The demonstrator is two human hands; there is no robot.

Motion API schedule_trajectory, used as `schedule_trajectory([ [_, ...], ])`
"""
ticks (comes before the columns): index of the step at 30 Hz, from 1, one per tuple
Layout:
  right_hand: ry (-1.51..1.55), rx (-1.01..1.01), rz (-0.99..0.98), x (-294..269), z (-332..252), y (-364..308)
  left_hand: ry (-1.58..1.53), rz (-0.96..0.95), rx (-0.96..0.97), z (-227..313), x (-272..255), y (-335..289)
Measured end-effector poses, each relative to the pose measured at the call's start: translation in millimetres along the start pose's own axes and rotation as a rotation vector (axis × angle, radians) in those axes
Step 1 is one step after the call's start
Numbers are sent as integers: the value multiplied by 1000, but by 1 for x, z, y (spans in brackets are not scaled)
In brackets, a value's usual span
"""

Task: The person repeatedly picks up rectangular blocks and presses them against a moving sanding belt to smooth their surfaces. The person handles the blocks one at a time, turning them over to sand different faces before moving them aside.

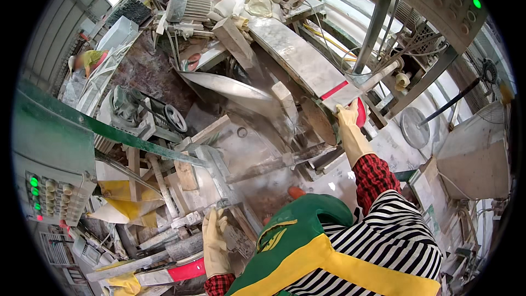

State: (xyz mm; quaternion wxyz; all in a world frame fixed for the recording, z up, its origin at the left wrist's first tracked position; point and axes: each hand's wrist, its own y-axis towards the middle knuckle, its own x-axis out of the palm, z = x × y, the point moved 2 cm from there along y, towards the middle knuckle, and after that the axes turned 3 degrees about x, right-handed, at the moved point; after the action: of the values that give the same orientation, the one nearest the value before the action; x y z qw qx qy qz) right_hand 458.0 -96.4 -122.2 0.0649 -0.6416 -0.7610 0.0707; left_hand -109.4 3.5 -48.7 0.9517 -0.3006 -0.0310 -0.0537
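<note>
A: Where's the long, dusty panel (pixel 307 57)?

B: At one o'clock, slanting away, with a red band (pixel 334 90) across its near end. The gloved right hand (pixel 352 127) is at that end, around three o'clock.

A: Are its fingers gripping?

B: They look bent against the end edge, just beside a red curved piece (pixel 361 112), but I cannot tell whether they close around anything.

A: And the left hand (pixel 217 244)?

B: Seven o'clock, also gloved, fingers loosely parted with nothing visible in them. Its nearest neighbours are a metal rod (pixel 187 220) and a red-banded strip (pixel 186 270).

A: How would the panel handle?

B: Stiff along its length, I'd judge, and probably heavy (its material is hard to make out under that dust). The powder could make it slippery, so I'd take the bare side edges near the band, fingers beneath, rather than press on the dusty top.
</note>
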Motion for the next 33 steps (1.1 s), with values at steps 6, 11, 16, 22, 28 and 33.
schedule_trajectory([
  [6,-102,-197,84,1,42,53,-35,-12,-22,-11,-16,17],
  [11,-262,138,-98,9,-1,17,-58,12,-18,-13,-20,13],
  [16,-223,530,-212,10,-43,-1,-57,24,-5,-13,-20,19],
  [22,24,367,-237,15,14,27,348,345,218,1,-117,40],
  [28,368,131,-89,-28,48,-12,1138,771,541,22,-233,-6],
  [33,-17,122,8,-103,157,-13,1329,743,291,-18,-274,-13],
])
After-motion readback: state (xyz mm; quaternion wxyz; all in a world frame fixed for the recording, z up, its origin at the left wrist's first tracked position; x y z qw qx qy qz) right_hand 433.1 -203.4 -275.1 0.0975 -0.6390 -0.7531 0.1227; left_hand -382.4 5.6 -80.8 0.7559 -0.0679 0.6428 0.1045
